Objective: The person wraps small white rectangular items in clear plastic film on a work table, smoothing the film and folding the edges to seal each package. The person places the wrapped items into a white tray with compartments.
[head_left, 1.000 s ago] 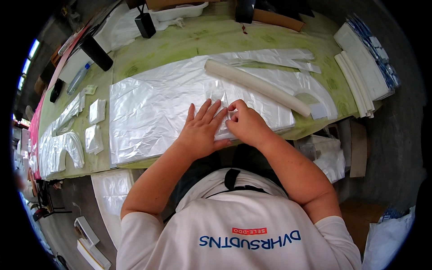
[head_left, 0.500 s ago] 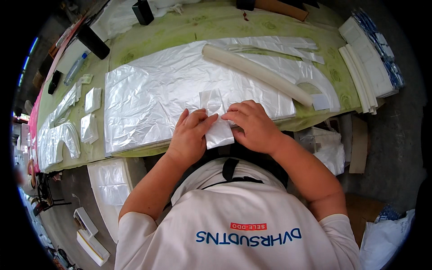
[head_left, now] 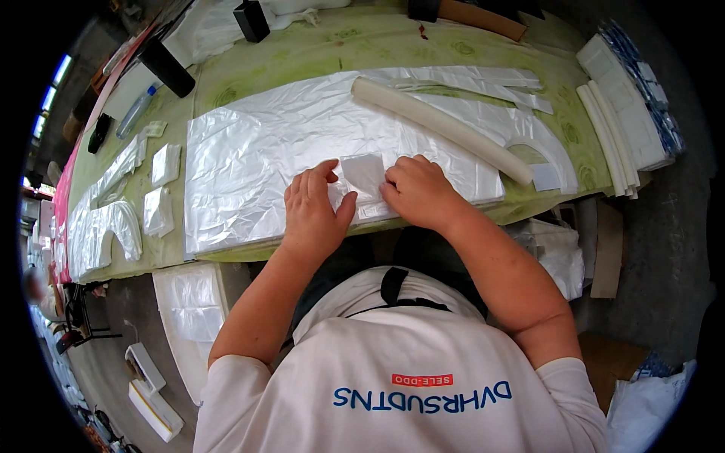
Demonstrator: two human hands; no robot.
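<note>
Green counter (head_left: 317,57) with a big stack of clear plastic sheets (head_left: 257,158) on it, a white foam roll (head_left: 442,128) across the top, and my left hand (head_left: 313,215) and right hand (head_left: 419,192) close together, both pinching one small folded plastic piece (head_left: 364,175) at the stack's near edge.

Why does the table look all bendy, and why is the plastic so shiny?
In the head view, the fisheye lens bends the green table edges toward the dark round rim; daylight glints off the crinkled plastic sheet, washing parts white; the left hand and right hand at the small folded piece look sharp, while things near the rim go dim and squashed.
</note>
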